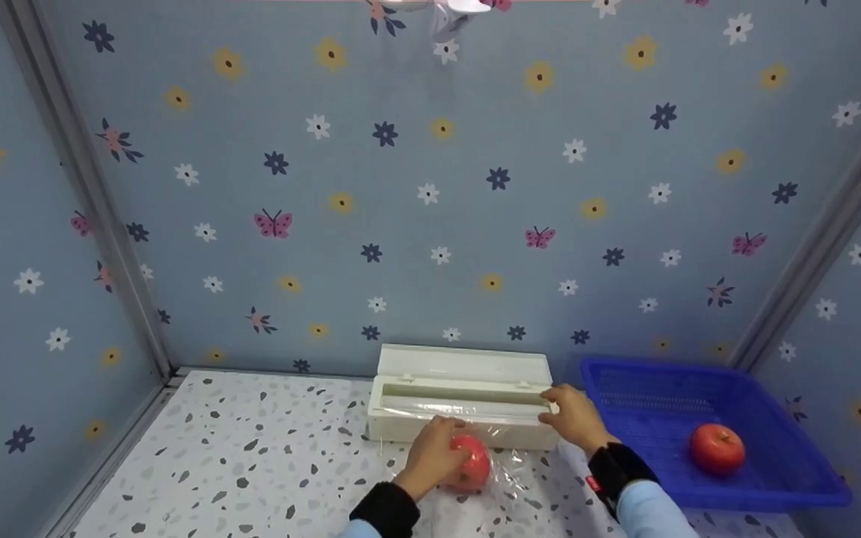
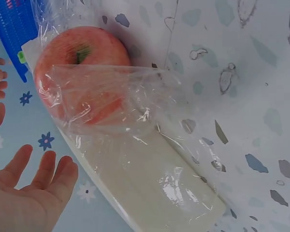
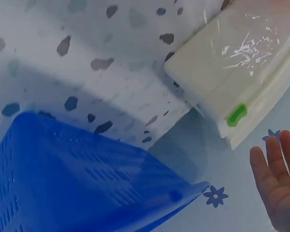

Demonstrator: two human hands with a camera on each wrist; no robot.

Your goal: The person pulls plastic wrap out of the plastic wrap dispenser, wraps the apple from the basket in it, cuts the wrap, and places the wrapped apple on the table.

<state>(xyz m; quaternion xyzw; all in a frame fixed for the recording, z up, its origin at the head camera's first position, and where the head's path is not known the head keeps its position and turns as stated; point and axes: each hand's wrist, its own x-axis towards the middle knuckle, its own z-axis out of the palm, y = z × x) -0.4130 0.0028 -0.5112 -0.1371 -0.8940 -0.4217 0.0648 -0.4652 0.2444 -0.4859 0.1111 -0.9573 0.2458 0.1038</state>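
A red apple (image 1: 471, 467) sits on the tabletop in front of a white cling film box (image 1: 393, 427), whose lid (image 1: 464, 364) stands raised. Clear film (image 2: 101, 94) drawn from the box lies over part of the apple. Beside the apple is my left hand (image 1: 430, 454); in the left wrist view its fingers are spread and hold nothing. My right hand (image 1: 574, 420) is at the box's right end, fingers loosely extended in the right wrist view. Whether its fingertips touch the box or film, I cannot tell. A green piece (image 3: 237, 115) shows at the box's end.
A blue plastic basket (image 1: 767, 495) stands right of the box, with a second apple (image 1: 717, 448) inside. The speckled tabletop (image 1: 251, 448) extends left. A flowered wall (image 1: 430, 224) rises behind the box, and side panels close both sides.
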